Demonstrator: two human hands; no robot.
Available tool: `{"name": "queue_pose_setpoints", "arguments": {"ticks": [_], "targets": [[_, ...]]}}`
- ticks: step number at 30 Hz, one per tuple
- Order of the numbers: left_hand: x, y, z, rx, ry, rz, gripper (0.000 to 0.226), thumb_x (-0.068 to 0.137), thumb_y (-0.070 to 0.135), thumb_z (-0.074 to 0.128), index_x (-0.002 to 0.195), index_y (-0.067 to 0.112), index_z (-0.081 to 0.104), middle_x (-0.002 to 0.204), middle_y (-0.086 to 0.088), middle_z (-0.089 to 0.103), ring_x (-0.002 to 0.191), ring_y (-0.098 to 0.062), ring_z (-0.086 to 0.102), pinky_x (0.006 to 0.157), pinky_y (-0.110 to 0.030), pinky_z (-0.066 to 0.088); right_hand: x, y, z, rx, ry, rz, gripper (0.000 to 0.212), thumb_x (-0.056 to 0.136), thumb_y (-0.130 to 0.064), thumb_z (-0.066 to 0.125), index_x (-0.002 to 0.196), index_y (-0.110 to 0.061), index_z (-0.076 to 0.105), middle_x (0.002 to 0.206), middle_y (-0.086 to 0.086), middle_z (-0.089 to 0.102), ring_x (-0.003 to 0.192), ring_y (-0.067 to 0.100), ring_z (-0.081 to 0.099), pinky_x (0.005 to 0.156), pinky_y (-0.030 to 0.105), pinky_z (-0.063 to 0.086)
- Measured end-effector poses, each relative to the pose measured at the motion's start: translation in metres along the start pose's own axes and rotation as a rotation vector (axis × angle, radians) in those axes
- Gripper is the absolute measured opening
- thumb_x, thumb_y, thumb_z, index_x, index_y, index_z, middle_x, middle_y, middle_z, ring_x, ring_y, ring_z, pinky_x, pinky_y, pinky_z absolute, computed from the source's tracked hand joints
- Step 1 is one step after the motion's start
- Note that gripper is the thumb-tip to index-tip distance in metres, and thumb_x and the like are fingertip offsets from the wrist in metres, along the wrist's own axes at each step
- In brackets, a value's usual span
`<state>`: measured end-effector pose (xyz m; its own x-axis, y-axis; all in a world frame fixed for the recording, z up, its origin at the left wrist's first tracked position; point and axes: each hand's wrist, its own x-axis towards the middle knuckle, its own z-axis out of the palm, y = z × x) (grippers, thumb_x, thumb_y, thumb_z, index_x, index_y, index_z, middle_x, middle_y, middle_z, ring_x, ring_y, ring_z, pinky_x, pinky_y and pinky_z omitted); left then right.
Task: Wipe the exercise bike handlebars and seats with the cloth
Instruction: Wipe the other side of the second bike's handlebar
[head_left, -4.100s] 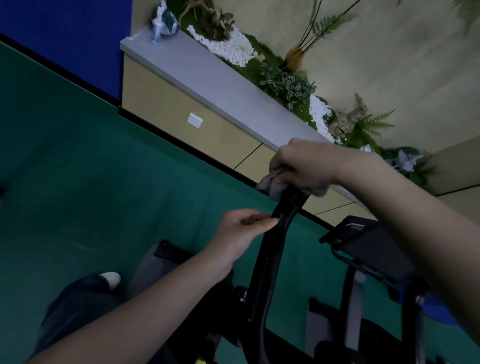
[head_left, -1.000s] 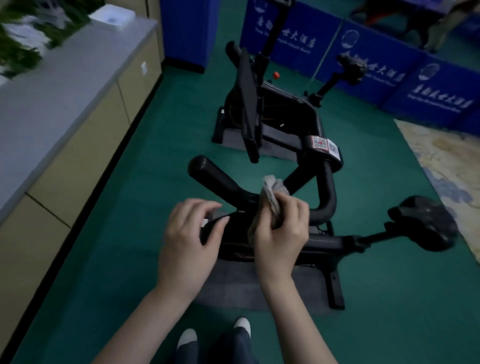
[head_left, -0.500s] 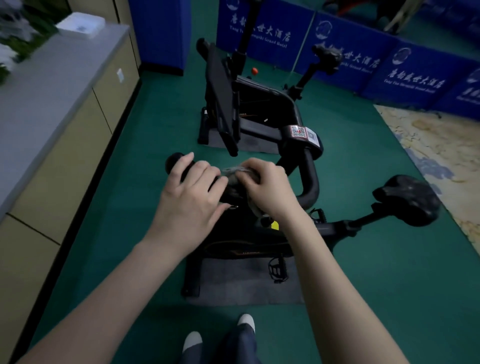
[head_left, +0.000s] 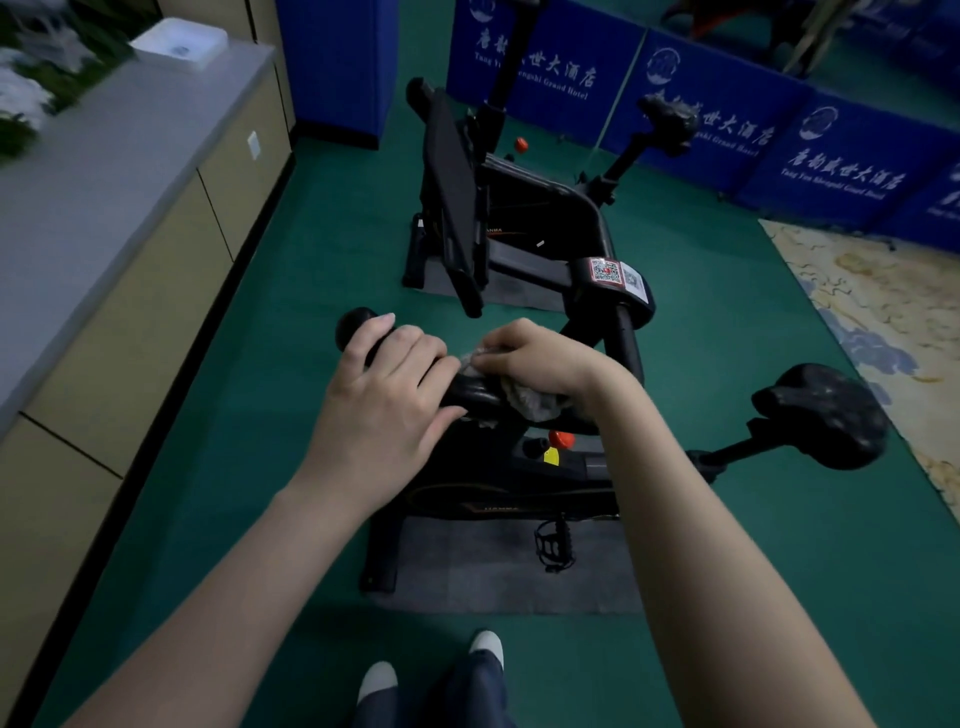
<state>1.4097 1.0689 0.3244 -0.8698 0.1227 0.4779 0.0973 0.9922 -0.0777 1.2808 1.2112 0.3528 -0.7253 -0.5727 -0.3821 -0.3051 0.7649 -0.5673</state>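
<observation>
1. Your right hand (head_left: 540, 358) grips the bunched cloth (head_left: 530, 397) against the near bike's handlebar (head_left: 467, 392), at the frame's centre; keep the wad folded around the bar, not merely on top.
2. Your left hand (head_left: 387, 400) lies over the bar just beside the cloth, fingers fairly straight, steadying it; slide it aside so the cloth can reach the rounded end (head_left: 353, 325).
3. Work outward in overlapping strokes.
4. The seat (head_left: 826, 415), at right centre, looks untouched; the second bike (head_left: 498, 208) in the upper middle likely follows.
</observation>
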Motion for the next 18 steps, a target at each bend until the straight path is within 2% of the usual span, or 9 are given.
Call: {"name": "queue_pose_setpoints", "arguments": {"ticks": [3, 5, 7, 9, 11, 13, 16, 18], "targets": [[-0.001, -0.001, 0.001, 0.007, 0.005, 0.009, 0.034, 0.082, 0.041, 0.064, 0.105, 0.016, 0.063, 0.105, -0.001, 0.062, 0.108, -0.022, 0.054, 0.112, -0.035, 0.011, -0.009, 0.011, -0.01, -0.055, -0.032, 0.048, 0.02, 0.097, -0.031, 0.053, 0.08, -0.023, 0.063, 0.088, 0.001, 0.067, 0.087, 0.019, 0.06, 0.084, 0.036, 0.046], [-0.001, -0.001, 0.002, 0.004, 0.009, 0.006, 0.035, 0.081, 0.041, 0.065, 0.105, 0.016, 0.064, 0.105, -0.001, 0.063, 0.107, -0.022, 0.055, 0.112, -0.035, 0.011, -0.02, 0.021, -0.014, -0.07, 0.008, 0.086, 0.022, 0.097, -0.032, 0.052, 0.078, -0.023, 0.06, 0.084, -0.003, 0.063, 0.082, 0.015, 0.058, 0.077, 0.032, 0.042], [0.0, 0.0, 0.002, -0.001, 0.015, 0.0, 0.034, 0.081, 0.041, 0.066, 0.104, 0.016, 0.063, 0.105, 0.0, 0.063, 0.107, -0.022, 0.056, 0.112, -0.036, 0.011, -0.03, 0.024, -0.01, -0.024, 0.119, 0.098, 0.022, 0.098, -0.03, 0.052, 0.078, -0.023, 0.058, 0.08, -0.005, 0.061, 0.08, 0.014, 0.058, 0.068, 0.025, 0.041], [0.001, 0.0, 0.003, -0.005, 0.022, -0.007, 0.034, 0.081, 0.04, 0.066, 0.104, 0.016, 0.063, 0.105, 0.0, 0.062, 0.107, -0.022, 0.055, 0.112, -0.036, 0.011, -0.033, 0.017, 0.006, -0.011, 0.302, 0.064, 0.03, 0.098, -0.025, 0.051, 0.068, -0.023, 0.051, 0.068, -0.005, 0.056, 0.07, 0.015, 0.055, 0.055, 0.024, 0.033], [0.001, -0.001, 0.003, -0.001, 0.025, -0.008, 0.034, 0.08, 0.04, 0.066, 0.104, 0.016, 0.063, 0.105, 0.0, 0.062, 0.107, -0.022, 0.053, 0.112, -0.036, 0.011, -0.036, 0.008, 0.028, 0.031, 0.502, -0.005, 0.028, 0.097, -0.021, 0.053, 0.069, -0.019, 0.05, 0.065, -0.003, 0.054, 0.07, 0.019, 0.054, 0.058, 0.025, 0.03], [0.001, -0.001, 0.004, 0.005, 0.025, -0.003, 0.034, 0.081, 0.04, 0.065, 0.104, 0.015, 0.063, 0.105, 0.0, 0.062, 0.108, -0.021, 0.051, 0.112, -0.036, 0.011, -0.042, 0.009, 0.047, 0.041, 0.687, -0.077, 0.018, 0.096, -0.017, 0.054, 0.08, -0.014, 0.06, 0.071, -0.005, 0.056, 0.079, 0.022, 0.052, 0.067, 0.024, 0.031], [0.0, -0.002, 0.004, 0.005, 0.027, 0.002, 0.034, 0.082, 0.04, 0.065, 0.104, 0.015, 0.063, 0.105, -0.001, 0.062, 0.108, -0.021, 0.05, 0.112, -0.036, 0.01, -0.057, 0.028, 0.067, -0.046, 0.968, -0.119, 0.011, 0.093, -0.013, 0.06, 0.098, -0.009, 0.069, 0.092, 0.001, 0.063, 0.091, 0.02, 0.049, 0.079, 0.017, 0.033], [0.0, -0.002, 0.004, 0.004, 0.025, 0.005, 0.035, 0.081, 0.04, 0.066, 0.105, 0.015, 0.063, 0.105, -0.001, 0.062, 0.108, -0.02, 0.048, 0.112, -0.036, 0.01, -0.065, 0.037, 0.078, -0.014, 1.113, -0.074, 0.018, 0.09, -0.009, 0.064, 0.107, -0.006, 0.069, 0.104, 0.008, 0.057, 0.098, 0.02, 0.049, 0.087, 0.015, 0.036]]}}
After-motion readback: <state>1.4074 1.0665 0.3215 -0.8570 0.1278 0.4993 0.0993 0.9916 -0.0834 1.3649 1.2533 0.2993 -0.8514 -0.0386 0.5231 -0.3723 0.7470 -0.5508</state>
